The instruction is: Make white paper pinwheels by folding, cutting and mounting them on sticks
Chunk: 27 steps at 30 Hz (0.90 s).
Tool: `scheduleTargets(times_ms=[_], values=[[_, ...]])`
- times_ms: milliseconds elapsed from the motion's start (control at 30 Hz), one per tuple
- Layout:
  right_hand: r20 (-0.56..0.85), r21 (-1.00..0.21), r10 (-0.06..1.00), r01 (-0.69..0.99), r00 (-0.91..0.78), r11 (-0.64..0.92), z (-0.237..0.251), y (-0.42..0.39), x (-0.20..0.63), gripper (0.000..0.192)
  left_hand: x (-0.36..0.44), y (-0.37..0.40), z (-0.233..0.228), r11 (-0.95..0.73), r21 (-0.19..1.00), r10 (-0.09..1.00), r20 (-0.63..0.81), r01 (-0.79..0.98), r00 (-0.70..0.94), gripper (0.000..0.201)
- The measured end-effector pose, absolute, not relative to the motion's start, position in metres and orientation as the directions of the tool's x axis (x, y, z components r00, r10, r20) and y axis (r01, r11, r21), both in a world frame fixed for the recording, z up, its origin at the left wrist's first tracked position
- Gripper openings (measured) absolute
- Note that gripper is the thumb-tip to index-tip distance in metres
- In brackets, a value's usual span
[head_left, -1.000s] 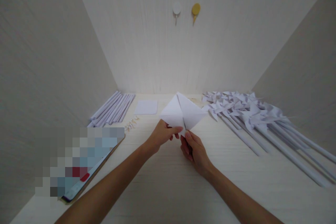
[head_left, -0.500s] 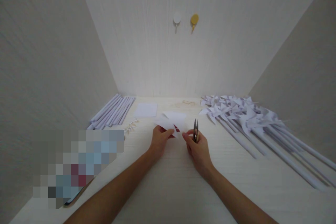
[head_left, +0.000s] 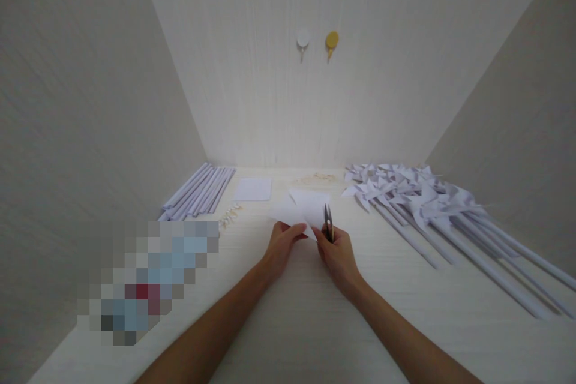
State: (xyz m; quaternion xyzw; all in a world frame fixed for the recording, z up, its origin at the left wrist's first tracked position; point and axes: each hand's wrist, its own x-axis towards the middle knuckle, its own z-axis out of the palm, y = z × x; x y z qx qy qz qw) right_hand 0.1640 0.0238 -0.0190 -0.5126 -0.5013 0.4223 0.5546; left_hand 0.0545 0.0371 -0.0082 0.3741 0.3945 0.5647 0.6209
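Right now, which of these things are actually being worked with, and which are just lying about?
In hand:
- folded white paper, pinched by the left hand
- small scissors, gripped in the right hand, blades up beside the paper

Lying about:
- rolled paper sticks, far left
- flat paper square
- finished pinwheels, right
- two wall hooks
- small pale bits

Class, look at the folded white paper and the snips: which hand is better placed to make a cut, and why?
The right hand: it already holds the snips, blades pointing up beside the folded paper. The left hand pinches the paper's near edge, so it likely steadies.
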Motion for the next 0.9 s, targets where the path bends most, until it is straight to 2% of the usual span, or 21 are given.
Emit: scheduleTargets(times_ms=[100, 267, 400, 567, 700, 800, 900], values=[[0.158, -0.985, 0.978, 0.092, 0.134, 0.146, -0.019, 0.0242, 0.1639, 0.037, 0.0542, 0.0357, -0.0084, 0.055, 0.914, 0.995, -0.014, -0.401, 0.103, 0.017], [0.14, -0.985, 0.982, 0.117, 0.127, 0.126, -0.0173, 0.0231, 0.1634, 0.036, 0.0528, 0.032, -0.0069, 0.058, 0.945, 0.997, -0.038, -0.321, 0.067, 0.015], [0.168, -0.98, 0.979, 0.127, 0.113, 0.153, -0.0154, 0.023, 0.1631, 0.034, 0.0547, 0.0313, -0.0065, 0.04, 0.931, 0.999, -0.024, -0.362, 0.049, 0.019], [0.129, -0.988, 0.991, 0.087, 0.041, 0.125, -0.0168, 0.0232, 0.1617, 0.03, 0.0573, 0.0339, -0.0092, -0.004, 0.913, 0.994, -0.041, -0.408, -0.101, 0.03], [0.09, -0.995, 0.996, 0.05, 0.025, 0.088, -0.0192, 0.0226, 0.1615, 0.028, 0.0563, 0.0351, -0.0118, -0.017, 0.941, 0.979, -0.052, -0.339, -0.196, 0.037], [0.079, -0.996, 0.997, 0.028, 0.016, 0.079, -0.0203, 0.0222, 0.1624, 0.025, 0.0553, 0.0353, -0.0108, -0.011, 0.952, 0.972, -0.061, -0.305, -0.225, 0.037], [0.078, -0.997, 0.997, 0.029, 0.004, 0.078, -0.0206, 0.0223, 0.1632, 0.024, 0.0551, 0.0351, -0.0075, -0.018, 0.963, 0.982, -0.034, -0.269, -0.188, 0.033]])
